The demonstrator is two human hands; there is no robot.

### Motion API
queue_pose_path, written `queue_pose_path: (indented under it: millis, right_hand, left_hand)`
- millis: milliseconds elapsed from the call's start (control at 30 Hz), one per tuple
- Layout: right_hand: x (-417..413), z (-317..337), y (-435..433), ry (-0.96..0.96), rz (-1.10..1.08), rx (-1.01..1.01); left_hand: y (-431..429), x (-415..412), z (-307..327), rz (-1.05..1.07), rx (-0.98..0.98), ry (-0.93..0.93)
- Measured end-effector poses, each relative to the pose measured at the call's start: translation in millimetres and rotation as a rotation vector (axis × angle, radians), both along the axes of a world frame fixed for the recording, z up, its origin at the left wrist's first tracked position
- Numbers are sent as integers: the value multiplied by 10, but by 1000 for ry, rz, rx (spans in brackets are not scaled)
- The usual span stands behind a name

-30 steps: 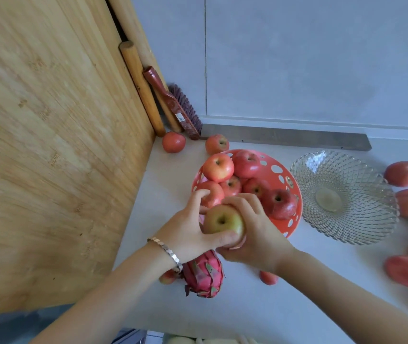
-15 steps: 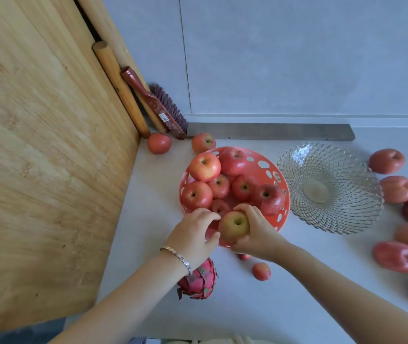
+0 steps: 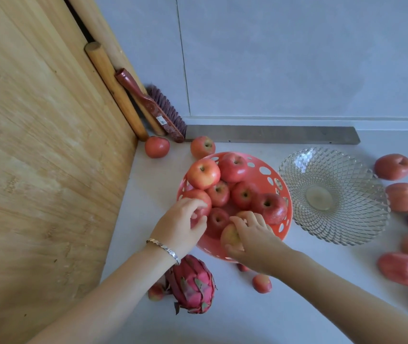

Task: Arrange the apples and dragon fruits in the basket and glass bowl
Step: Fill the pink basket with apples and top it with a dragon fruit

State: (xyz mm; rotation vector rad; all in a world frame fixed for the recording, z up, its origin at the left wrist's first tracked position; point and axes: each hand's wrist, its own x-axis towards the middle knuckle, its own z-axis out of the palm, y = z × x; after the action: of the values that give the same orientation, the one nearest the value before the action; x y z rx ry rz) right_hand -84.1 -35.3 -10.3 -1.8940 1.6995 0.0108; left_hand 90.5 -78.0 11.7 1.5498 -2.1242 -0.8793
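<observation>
The basket (image 3: pixel 272 170) is nearly full of apples. The right hand (image 3: pixel 252 234) grips a yellow apple (image 3: pixel 230 235) inside; the left hand (image 3: pixel 180 225) curls on a red apple (image 3: pixel 199 198). The glass bowl (image 3: pixel 334 194) beside the basket holds nothing, and the dragon fruit (image 3: pixel 193 285) waits near the basket.

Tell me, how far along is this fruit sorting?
Partly done. The orange perforated basket already holds several red apples. The right hand is setting a yellowish apple in; the left hand rests on another. The clear glass bowl is empty, and the pink dragon fruit waits outside.

One head-worn wide view looks steeply down from close above the orange basket (image 3: pixel 276 227), facing the back wall (image 3: pixel 297 58)
</observation>
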Motion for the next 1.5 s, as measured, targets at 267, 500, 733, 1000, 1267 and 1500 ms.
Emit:
queue_pose_path:
  millis: [267, 500, 733, 1000, 1267, 1500]
  right_hand:
    - [-71, 466, -1128, -228, -41, -192]
    - [-125, 351, -1876, -258, -106, -174]
    - [-216, 161, -1950, -279, -131, -144]
    - [-234, 408, -1335, -352, -54, -220]
    - [-172, 352, -545, -193, 121, -26]
    - [-146, -40, -108, 72, 143, 52]
  left_hand:
    - [-1154, 242, -50, 264, -67, -72]
    - [-2158, 366, -532, 302, 186, -498]
    - [-2407, 363, -879, 431, 225, -325]
    - [-1677, 170, -219, 439, -13, 85]
    - [-215, -85, 324, 34, -13, 79]
    - [234, -109, 89, -21, 6, -48]
